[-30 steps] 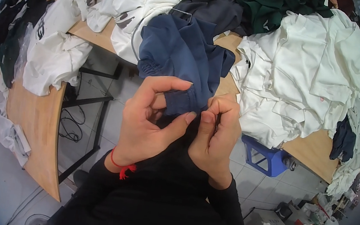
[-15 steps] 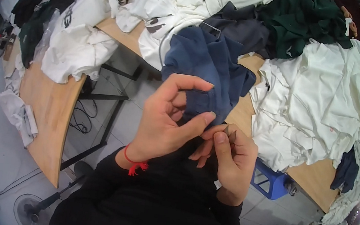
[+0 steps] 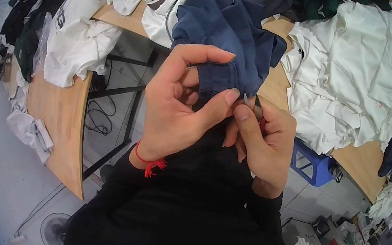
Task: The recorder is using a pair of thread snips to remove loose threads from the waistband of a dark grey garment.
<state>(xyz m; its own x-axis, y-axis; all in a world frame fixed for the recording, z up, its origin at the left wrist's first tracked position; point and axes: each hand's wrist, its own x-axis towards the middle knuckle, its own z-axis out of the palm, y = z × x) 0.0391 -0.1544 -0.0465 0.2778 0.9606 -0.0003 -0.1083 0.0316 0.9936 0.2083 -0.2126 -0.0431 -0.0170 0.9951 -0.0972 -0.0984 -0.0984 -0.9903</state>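
The dark blue garment (image 3: 228,32) hangs over the table's near edge toward me, its gathered elastic cuff (image 3: 215,77) closest. My left hand (image 3: 180,95), with a red string on the wrist, is closed on that cuff: the fingers curl behind it, the index finger arches over it and the thumb presses its lower edge. Just right of this thumb, my right hand (image 3: 264,137) grips small thread snips (image 3: 258,106) between thumb and fingers. Their pointed metal blades stand at the cuff's lower right corner, and a bit of red shows by the palm. Whether the blades touch cloth or thread, I cannot tell.
White garments (image 3: 352,79) are heaped on the table to the right, with more white and dark ones behind and left. A blue plastic stool (image 3: 313,164) stands below the right table. A wooden tabletop (image 3: 56,118) and a floor fan (image 3: 54,233) are at left.
The whole view has shifted, so tables and garments sit higher in the picture. My right hand has brought the snips' blades up beside my left thumb, at the cuff. The left hand keeps its hold.
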